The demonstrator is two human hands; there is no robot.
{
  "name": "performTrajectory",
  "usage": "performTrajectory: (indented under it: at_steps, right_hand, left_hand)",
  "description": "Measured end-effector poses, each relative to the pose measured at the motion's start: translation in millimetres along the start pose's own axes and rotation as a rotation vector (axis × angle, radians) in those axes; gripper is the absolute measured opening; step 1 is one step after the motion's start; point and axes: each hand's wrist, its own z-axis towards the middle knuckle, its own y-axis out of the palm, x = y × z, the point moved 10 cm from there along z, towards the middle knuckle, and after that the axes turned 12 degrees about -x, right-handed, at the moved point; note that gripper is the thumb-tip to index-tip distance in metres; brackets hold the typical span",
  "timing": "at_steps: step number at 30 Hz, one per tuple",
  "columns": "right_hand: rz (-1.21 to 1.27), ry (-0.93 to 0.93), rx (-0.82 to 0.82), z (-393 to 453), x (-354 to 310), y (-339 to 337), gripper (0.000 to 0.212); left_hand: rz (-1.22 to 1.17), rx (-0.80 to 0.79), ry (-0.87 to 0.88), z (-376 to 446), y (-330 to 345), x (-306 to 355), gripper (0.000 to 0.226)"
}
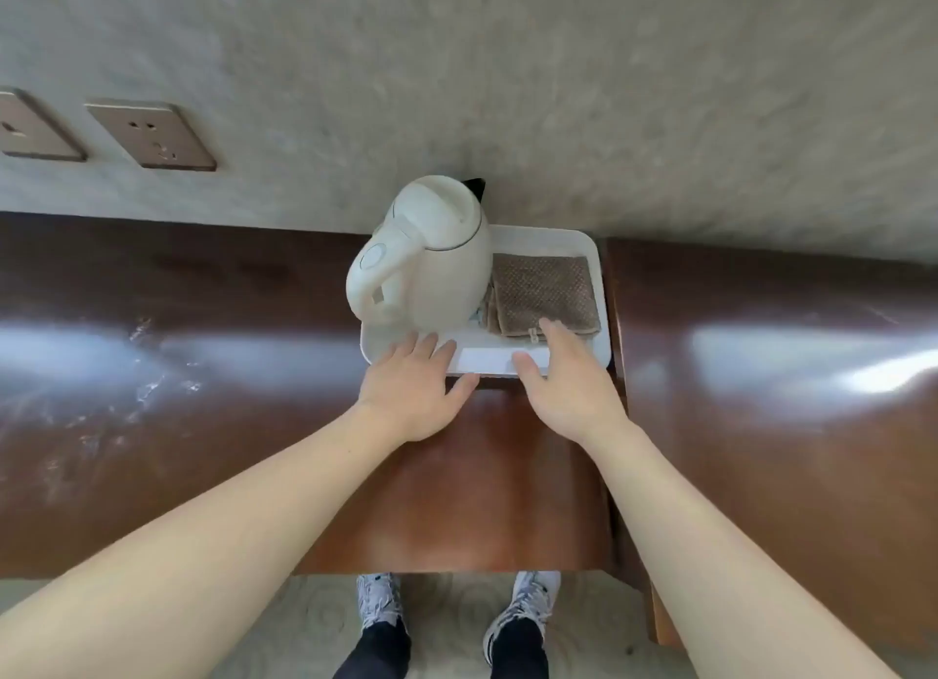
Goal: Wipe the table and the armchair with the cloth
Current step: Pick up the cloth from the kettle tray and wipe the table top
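A folded brown cloth (545, 291) lies in the right half of a white tray (487, 361) on the glossy dark wooden table (243, 374). My left hand (411, 391) hovers open over the tray's front left edge, fingers spread, holding nothing. My right hand (563, 381) is open too, its fingertips reaching the near edge of the cloth. No armchair is in view.
A white electric kettle (431, 267) stands in the tray's left half, close to the cloth. Two wall sockets (152, 135) sit on the grey wall at the left. White smudges mark the table's left part. My shoes (380, 602) stand on pale carpet below the table's edge.
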Motion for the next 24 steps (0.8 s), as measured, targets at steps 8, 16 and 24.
performTrajectory:
  at_steps: [8, 16, 24]
  right_hand:
    - [-0.157, -0.035, 0.017, 96, 9, 9, 0.071]
    - [-0.281, 0.004, 0.098, 149, 24, 11, 0.091]
    - [-0.323, 0.038, 0.16, 155, 22, 25, 0.082]
  left_hand:
    - [-0.008, 0.095, -0.068, 42, 24, -6, 0.076]
    - [0.122, 0.389, -0.073, 41, 17, 1, 0.073]
    - [0.121, 0.405, -0.09, 42, 18, 2, 0.072]
